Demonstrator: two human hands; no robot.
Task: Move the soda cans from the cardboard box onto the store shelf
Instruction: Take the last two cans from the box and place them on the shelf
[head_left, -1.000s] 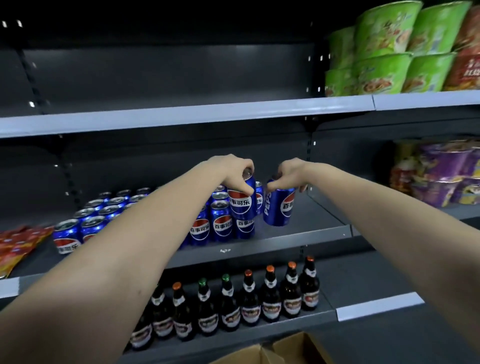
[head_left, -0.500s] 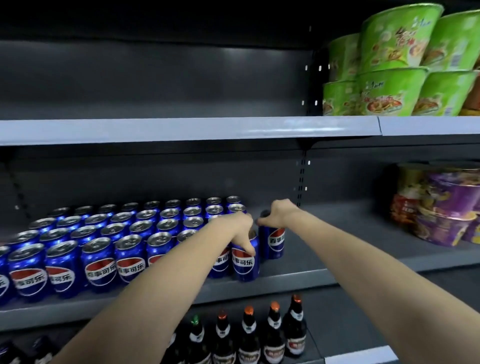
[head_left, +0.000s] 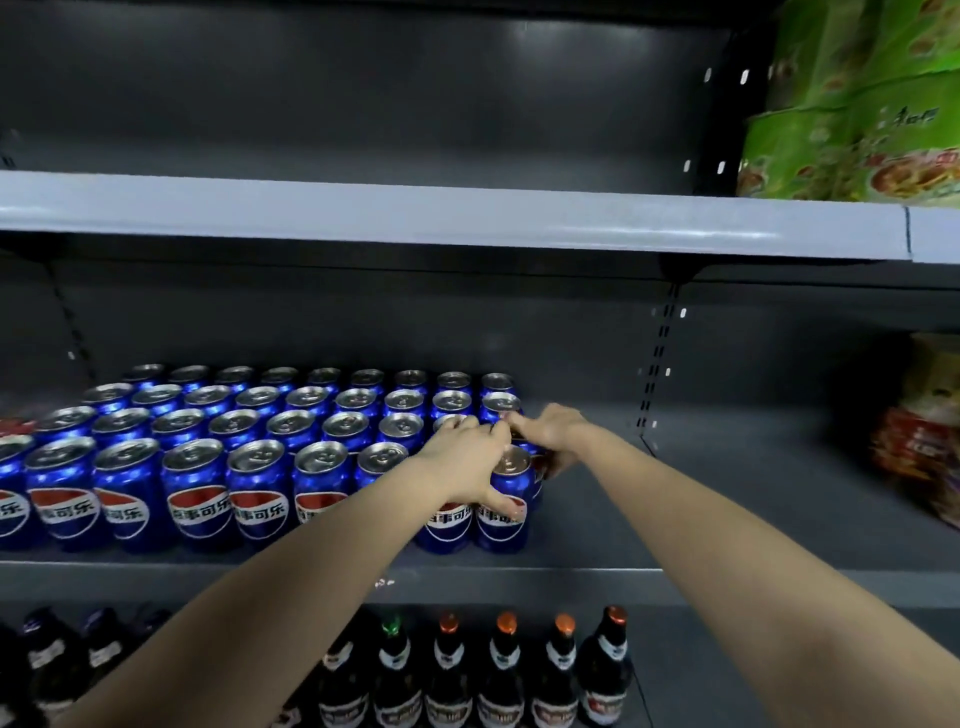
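Far L to centre: blue soda cans (head_left: 249, 447) stood upright in four rows on the middle shelf (head_left: 571, 584), packed side by side, tops silver, red-white-blue logos facing out. Below them, a row of dark bottles (head_left: 504, 670) w/ orange caps and one green.

L hand (head_left: 467, 462) reached in over the R end of the front row. It lay palm-down across the can tops, fingers bent over the back and thumb down the front face of the end can (head_left: 503, 525). It clasped that can from above. The can stood on the shelf, touching its neighbour.

R hand (head_left: 550, 436) was just beside, fingertips nearly meeting the L hand's. Its fingers were curled round a rear can (head_left: 531, 450) directly behind the end can. That can was mostly hidden; whether it was down on the shelf, can't tell.

R of the hands the shelf was bare grey metal. Further R, blurred red and yellow packets (head_left: 930, 441). On the upper shelf (head_left: 415, 218), at R, stacked green tubs (head_left: 852, 119).
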